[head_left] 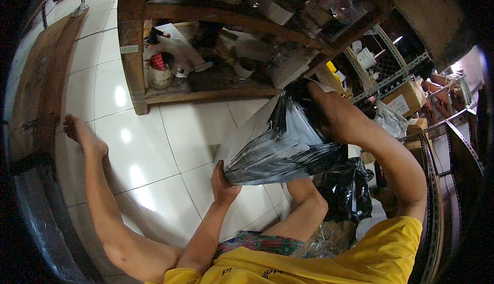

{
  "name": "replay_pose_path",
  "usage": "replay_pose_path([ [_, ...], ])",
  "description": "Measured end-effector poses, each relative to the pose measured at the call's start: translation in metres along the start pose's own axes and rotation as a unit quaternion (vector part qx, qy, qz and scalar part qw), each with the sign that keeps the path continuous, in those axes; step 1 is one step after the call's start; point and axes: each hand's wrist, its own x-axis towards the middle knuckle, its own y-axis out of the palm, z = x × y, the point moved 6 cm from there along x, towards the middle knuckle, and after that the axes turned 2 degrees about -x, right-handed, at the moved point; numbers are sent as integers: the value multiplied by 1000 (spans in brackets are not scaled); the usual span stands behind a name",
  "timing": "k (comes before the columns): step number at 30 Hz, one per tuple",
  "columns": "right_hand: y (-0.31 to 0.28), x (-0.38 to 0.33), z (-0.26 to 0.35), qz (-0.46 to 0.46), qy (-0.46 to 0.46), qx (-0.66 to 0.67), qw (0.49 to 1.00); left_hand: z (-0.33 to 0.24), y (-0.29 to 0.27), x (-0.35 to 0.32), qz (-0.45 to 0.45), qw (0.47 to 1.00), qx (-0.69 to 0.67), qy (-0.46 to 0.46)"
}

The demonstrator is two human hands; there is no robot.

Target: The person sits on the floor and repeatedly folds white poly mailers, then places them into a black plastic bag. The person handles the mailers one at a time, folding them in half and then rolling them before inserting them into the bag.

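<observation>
A large plastic bag, black and silvery grey with creased sides, is stretched at a slant in front of me, above the floor. At its lower left corner, my left hand is closed on the edge, thumb pointing up. My right arm reaches around to the bag's upper end, where my right hand grips the gathered black plastic. The fingers of that hand are mostly hidden by the bag and the wrist. Whatever the bag contains, if anything, cannot be made out.
A wooden shelf unit full of clutter stands ahead, with a tub on its lower board. Black plastic lies by my right leg. Metal racks and a cardboard box are at the right. A wooden bench runs along the left.
</observation>
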Motion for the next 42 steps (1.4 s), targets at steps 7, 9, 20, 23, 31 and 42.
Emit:
replay_pose_path([
  [7,11,3,6,-159,-114,-73,978,-5,1,-4,-10,1000,24,1],
  [9,0,11,9,-152,-161,-42,974,0,1,-2,0,1000,6,3],
  [20,-10,-10,-8,-121,14,40,992,-6,4,3,39,997,60,-38],
  [23,5,-12,-22,-49,50,0,998,0,7,1,18,999,29,-2],
  [31,10,-9,-8,0,7,54,999,-10,2,3,17,996,82,11],
  [42,-16,-8,12,-296,-121,56,946,-8,1,3,8,999,45,-19],
])
